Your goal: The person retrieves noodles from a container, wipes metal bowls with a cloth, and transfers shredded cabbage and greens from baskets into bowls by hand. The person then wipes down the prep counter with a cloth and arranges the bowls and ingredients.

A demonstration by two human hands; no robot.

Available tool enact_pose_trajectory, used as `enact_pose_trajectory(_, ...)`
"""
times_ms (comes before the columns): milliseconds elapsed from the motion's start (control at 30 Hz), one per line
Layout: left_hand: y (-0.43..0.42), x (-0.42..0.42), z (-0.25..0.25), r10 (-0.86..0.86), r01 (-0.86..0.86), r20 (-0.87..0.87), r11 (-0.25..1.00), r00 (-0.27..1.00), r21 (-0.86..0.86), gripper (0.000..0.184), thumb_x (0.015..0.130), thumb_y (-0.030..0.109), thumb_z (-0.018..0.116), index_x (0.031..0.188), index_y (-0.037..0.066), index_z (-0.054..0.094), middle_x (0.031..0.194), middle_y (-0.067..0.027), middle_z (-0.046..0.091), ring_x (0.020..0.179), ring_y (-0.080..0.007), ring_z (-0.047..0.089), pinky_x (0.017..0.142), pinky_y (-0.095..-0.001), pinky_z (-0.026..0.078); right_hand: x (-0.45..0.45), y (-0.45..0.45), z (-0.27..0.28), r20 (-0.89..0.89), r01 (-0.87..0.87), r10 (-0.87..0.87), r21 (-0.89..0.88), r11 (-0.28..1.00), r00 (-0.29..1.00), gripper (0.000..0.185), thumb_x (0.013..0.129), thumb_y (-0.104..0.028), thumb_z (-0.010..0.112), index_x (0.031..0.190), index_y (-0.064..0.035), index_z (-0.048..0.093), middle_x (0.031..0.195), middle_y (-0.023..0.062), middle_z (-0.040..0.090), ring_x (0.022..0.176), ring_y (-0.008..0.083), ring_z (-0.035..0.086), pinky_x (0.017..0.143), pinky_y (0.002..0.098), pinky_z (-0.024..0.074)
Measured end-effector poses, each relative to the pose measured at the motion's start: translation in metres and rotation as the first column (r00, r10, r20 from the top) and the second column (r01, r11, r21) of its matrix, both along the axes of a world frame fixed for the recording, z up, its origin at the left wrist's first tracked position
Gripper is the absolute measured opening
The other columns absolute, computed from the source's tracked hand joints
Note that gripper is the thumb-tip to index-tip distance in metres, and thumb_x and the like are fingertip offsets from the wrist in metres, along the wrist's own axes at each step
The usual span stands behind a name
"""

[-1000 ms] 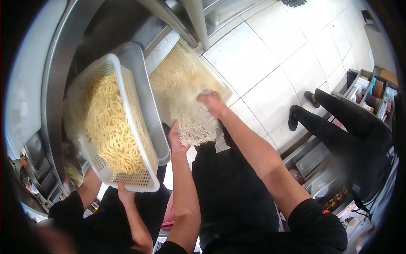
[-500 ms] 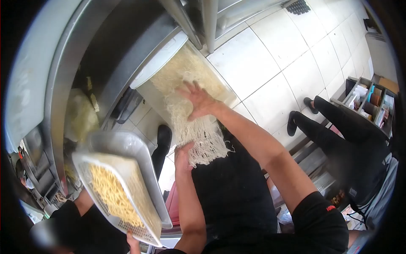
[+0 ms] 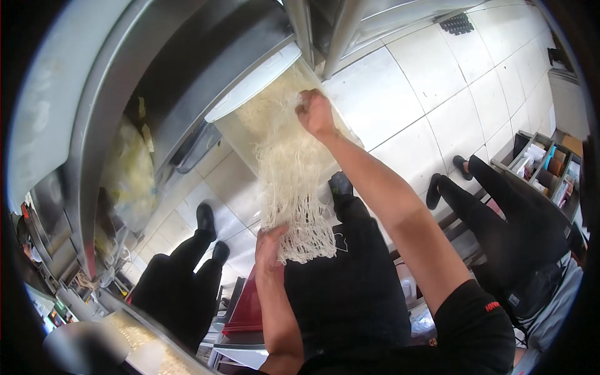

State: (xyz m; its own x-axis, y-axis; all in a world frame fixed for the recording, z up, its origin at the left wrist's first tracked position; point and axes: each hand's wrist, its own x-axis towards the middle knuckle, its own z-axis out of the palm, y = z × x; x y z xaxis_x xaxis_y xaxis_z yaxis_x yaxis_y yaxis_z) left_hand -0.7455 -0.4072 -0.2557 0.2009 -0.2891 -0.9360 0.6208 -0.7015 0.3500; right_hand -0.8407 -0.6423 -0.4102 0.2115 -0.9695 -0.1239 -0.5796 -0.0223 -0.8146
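A long bundle of thin, pale noodles point(image 3: 294, 187) trails out of a clear plastic bin point(image 3: 350, 134) towards my lap. Near its loose lower end, my left hand point(image 3: 269, 245) grips the bundle from the side, some fingers hidden behind the strands. My right hand point(image 3: 315, 114) is over the bin's far side, its fingers curled closed; what they hold, if anything, is hidden. More noodles lie in the bin, and a white lid point(image 3: 253, 81) covers part of its left side.
A metal counter point(image 3: 206, 69) runs along the left, with a plastic bag point(image 3: 128, 175) beneath it. Another person's black-clad legs point(image 3: 178, 281) are at left, and a second person's legs point(image 3: 494, 194) at right, beside a divided tray point(image 3: 544, 162). Metal legs point(image 3: 340, 37) stand beyond the bin.
My right hand has gone from spread on the noodles to curled, farther up over the bin. The co-worker's basket of yellow noodles has moved from beside my left arm to the lower left edge.
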Motion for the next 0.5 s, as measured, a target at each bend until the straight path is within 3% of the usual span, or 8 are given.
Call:
enact_pose_trajectory(33,0.006,0.002,0.001,0.002,-0.002,0.005,1.0,1.0,-0.005,0.047,0.074,0.001,0.053,0.12,-0.009,0.048,0.105,-0.0202,0.06,0.084,-0.0276,0.064,0.067,-0.0364,0.055,-0.001,-0.001,-0.002,0.008,0.099,-0.099,-0.019,0.995,0.995,0.03,0.069,-0.011,0.061,0.097,-0.0021,0.06,0.096,0.02,0.057,0.088,0.0369,0.057,0.08,0.0403,0.0475)
enact_pose_trajectory(167,0.028,0.013,-0.002,0.015,-0.015,0.002,1.0,1.0,-0.02,0.049,0.073,-0.002,0.052,0.121,-0.009,0.048,0.107,-0.0198,0.06,0.089,-0.0286,0.063,0.075,-0.0368,0.054,-0.001,0.01,-0.014,-0.028,0.038,-0.033,0.173,0.984,0.999,0.047,0.071,-0.021,0.066,0.114,-0.0044,0.054,0.116,0.0222,0.051,0.105,0.0391,0.051,0.087,0.0431,0.0459)
enact_pose_trajectory(200,0.031,0.013,0.0,0.014,-0.014,0.002,1.0,1.0,-0.02,0.049,0.073,-0.002,0.052,0.121,-0.009,0.048,0.107,-0.0198,0.06,0.089,-0.0286,0.063,0.075,-0.0368,0.054,0.002,0.021,-0.008,-0.185,-0.007,0.022,0.082,0.997,0.983,0.058,0.072,-0.029,0.068,0.121,-0.0057,0.05,0.125,0.0226,0.044,0.113,0.041,0.045,0.094,0.0443,0.0396)
enact_pose_trajectory(233,0.033,0.014,0.002,0.043,-0.043,-0.001,0.999,0.999,-0.01,0.05,0.072,-0.002,0.052,0.121,-0.009,0.048,0.107,-0.0199,0.06,0.088,-0.0286,0.063,0.074,-0.0369,0.054,0.003,0.033,-0.001,-0.341,-0.065,0.061,-0.001,0.998,0.938,0.068,0.072,-0.036,0.069,0.129,-0.0069,0.045,0.135,0.0231,0.037,0.122,0.0429,0.038,0.102,0.0454,0.0334)
enact_pose_trajectory(300,0.036,0.015,0.003,0.07,-0.07,-0.003,0.998,0.998,0.001,0.05,0.072,-0.003,0.052,0.122,-0.009,0.048,0.107,-0.02,0.06,0.088,-0.0285,0.063,0.073,-0.037,0.055,-0.003,0.056,0.014,-0.235,-0.426,0.428,0.061,0.903,0.873,0.09,0.068,-0.044,0.073,0.141,-0.0159,0.028,0.147,0.0171,0.018,0.133,0.0423,0.018,0.1,0.0528,0.0352)
enact_pose_trajectory(400,0.032,0.014,0.008,0.154,-0.155,-0.028,0.987,0.988,-0.032,0.049,0.072,-0.003,0.052,0.12,-0.008,0.049,0.105,-0.0195,0.061,0.087,-0.0285,0.064,0.072,-0.0376,0.056,-0.011,0.095,0.015,-0.061,-0.677,0.676,0.007,0.736,0.735,0.065,0.07,-0.031,0.072,0.129,-0.0157,0.047,0.134,0.0183,0.039,0.123,0.0395,0.037,0.094,0.0462,0.0424)
enact_pose_trajectory(433,0.029,0.017,0.011,0.122,-0.123,-0.017,0.992,0.992,-0.019,0.048,0.072,-0.003,0.052,0.12,-0.008,0.049,0.104,-0.0192,0.061,0.086,-0.0285,0.064,0.072,-0.038,0.056,-0.011,0.095,0.007,-0.061,-0.675,0.674,0.007,0.738,0.736,0.065,0.07,-0.031,0.072,0.129,-0.0157,0.047,0.134,0.0183,0.039,0.123,0.0395,0.037,0.094,0.0462,0.0424)
enact_pose_trajectory(500,0.027,0.022,0.011,0.087,-0.087,0.004,0.996,0.996,-0.005,0.048,0.072,-0.003,0.052,0.119,-0.008,0.05,0.104,-0.0189,0.061,0.086,-0.0285,0.064,0.071,-0.0384,0.056,-0.006,0.085,-0.005,0.134,-0.646,0.633,0.211,0.733,0.762,0.036,0.07,-0.014,0.067,0.105,-0.0128,0.063,0.111,0.0156,0.055,0.105,0.0353,0.051,0.084,0.0417,0.0467)
